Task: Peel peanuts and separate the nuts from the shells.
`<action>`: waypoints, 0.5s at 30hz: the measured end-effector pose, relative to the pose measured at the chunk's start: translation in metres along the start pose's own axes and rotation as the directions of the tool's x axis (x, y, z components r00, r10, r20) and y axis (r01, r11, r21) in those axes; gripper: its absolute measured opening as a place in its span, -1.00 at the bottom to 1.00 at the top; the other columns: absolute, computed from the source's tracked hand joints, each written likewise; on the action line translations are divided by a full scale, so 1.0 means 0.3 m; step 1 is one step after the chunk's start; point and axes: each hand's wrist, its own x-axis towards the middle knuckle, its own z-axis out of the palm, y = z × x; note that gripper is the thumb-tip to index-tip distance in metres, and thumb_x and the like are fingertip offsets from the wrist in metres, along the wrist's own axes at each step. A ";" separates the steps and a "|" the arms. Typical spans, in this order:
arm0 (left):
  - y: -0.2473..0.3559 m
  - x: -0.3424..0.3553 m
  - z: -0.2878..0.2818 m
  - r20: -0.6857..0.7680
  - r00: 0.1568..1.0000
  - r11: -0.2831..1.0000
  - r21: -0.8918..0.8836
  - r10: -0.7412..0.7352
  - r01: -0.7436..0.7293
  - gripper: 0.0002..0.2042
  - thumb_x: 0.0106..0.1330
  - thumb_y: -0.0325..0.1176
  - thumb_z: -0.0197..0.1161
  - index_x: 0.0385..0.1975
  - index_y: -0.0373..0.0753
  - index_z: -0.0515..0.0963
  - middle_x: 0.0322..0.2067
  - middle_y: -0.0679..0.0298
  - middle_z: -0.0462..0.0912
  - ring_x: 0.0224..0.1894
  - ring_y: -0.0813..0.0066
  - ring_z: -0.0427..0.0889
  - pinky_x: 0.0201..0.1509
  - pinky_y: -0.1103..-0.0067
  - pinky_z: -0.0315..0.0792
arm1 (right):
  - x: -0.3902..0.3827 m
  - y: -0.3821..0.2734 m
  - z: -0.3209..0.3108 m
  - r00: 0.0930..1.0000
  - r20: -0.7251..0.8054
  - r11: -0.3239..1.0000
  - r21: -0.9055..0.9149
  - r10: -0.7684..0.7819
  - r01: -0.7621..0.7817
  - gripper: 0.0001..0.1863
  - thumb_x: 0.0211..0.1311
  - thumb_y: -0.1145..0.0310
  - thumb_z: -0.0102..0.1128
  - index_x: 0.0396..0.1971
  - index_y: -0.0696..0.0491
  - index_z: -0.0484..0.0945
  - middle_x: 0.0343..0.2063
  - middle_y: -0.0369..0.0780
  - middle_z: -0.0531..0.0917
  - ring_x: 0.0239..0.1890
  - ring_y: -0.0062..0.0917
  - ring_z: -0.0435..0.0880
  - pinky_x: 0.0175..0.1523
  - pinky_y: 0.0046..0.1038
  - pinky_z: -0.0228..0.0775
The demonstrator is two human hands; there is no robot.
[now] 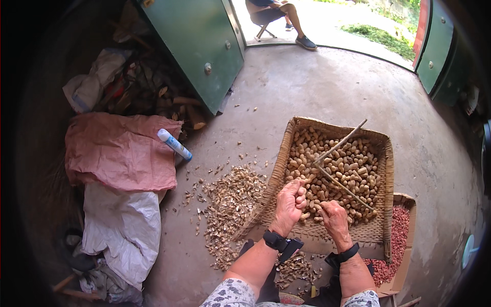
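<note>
A shallow woven basket (388,169) full of unshelled peanuts (335,166) stands in front of me. Over its near left part is my left hand (290,204), fingers curled inward; whatever they hold is hidden. To its right, my right hand (333,219) has its fingers bent and drawn together low over the nearest peanuts. I cannot make out what lies between those fingertips. Two thin sticks rest across the peanuts, a grey one (341,140) at the far side and a yellowish one (348,190) slanting toward the near right. Their ends meet near the middle.
Broken peanut shells (232,204) lie heaped left of the basket. A cardboard box (406,245) of red shelled peanuts (399,230) sits at the lower right. Pink (123,148) and white sacks (123,225), with a spray can (175,145), are at left. Someone sits outside the green door (204,46).
</note>
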 end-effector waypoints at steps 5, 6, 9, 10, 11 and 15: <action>0.003 0.004 -0.042 0.078 0.997 1.000 -0.020 -0.020 0.022 -0.85 0.34 -0.31 0.06 -0.32 -0.27 0.40 -0.60 0.39 0.31 -0.67 0.72 0.19 -0.72 0.80 0.03 | -0.020 0.023 0.041 0.988 0.080 0.982 -0.146 0.130 -0.118 -0.72 -0.07 0.50 0.26 -0.27 0.07 0.53 -0.43 -0.08 0.46 -0.37 -0.16 0.50 -0.31 -0.29 0.34; -0.007 0.022 -0.059 0.135 0.991 0.999 -0.034 -0.024 0.029 -0.86 0.34 -0.32 0.06 -0.32 -0.27 0.40 -0.60 0.39 0.31 -0.67 0.73 0.19 -0.72 0.81 0.03 | -0.017 0.031 0.039 0.994 0.041 0.991 -0.086 0.106 -0.102 -0.73 -0.08 0.50 0.27 -0.28 0.08 0.53 -0.45 -0.08 0.46 -0.38 -0.16 0.50 -0.30 -0.29 0.34; 0.025 0.030 -0.017 -0.027 1.000 0.999 0.040 0.009 -0.008 -0.87 0.35 -0.34 0.03 -0.31 -0.28 0.41 -0.64 0.42 0.31 -0.69 0.71 0.18 -0.73 0.79 0.03 | -0.006 0.088 0.040 0.998 -0.066 1.000 -0.007 0.015 -0.015 -0.81 -0.02 0.50 0.21 -0.32 0.08 0.53 -0.45 -0.09 0.46 -0.35 -0.15 0.51 -0.30 -0.26 0.37; 0.044 0.032 -0.016 -0.034 0.999 1.000 0.014 0.014 -0.013 -0.86 0.36 -0.33 0.02 -0.30 -0.27 0.41 -0.64 0.44 0.30 -0.71 0.72 0.17 -0.73 0.79 0.04 | 0.004 0.096 0.026 0.997 -0.081 1.000 -0.021 0.004 -0.006 -0.82 0.00 0.48 0.19 -0.33 0.10 0.53 -0.46 -0.08 0.46 -0.34 -0.16 0.51 -0.28 -0.26 0.37; 0.073 0.026 -0.012 -0.047 0.997 0.997 0.035 0.063 -0.062 -0.86 0.36 -0.32 0.01 -0.30 -0.27 0.41 -0.64 0.45 0.29 -0.72 0.74 0.14 -0.73 0.79 0.04 | 0.021 0.099 0.021 0.994 -0.100 0.998 -0.048 -0.036 0.031 -0.83 0.02 0.47 0.17 -0.33 0.11 0.53 -0.48 -0.08 0.46 -0.34 -0.16 0.51 -0.28 -0.26 0.37; 0.112 0.029 0.011 0.091 0.995 0.999 -0.043 0.035 -0.031 -0.83 0.34 -0.29 0.09 -0.31 -0.27 0.40 -0.65 0.46 0.28 -0.71 0.75 0.14 -0.73 0.80 0.04 | 0.065 0.108 -0.058 0.980 -0.194 0.996 0.089 0.035 -0.018 -0.90 0.02 0.51 0.18 -0.43 0.19 0.58 -0.48 -0.08 0.57 -0.40 -0.22 0.57 -0.29 -0.34 0.39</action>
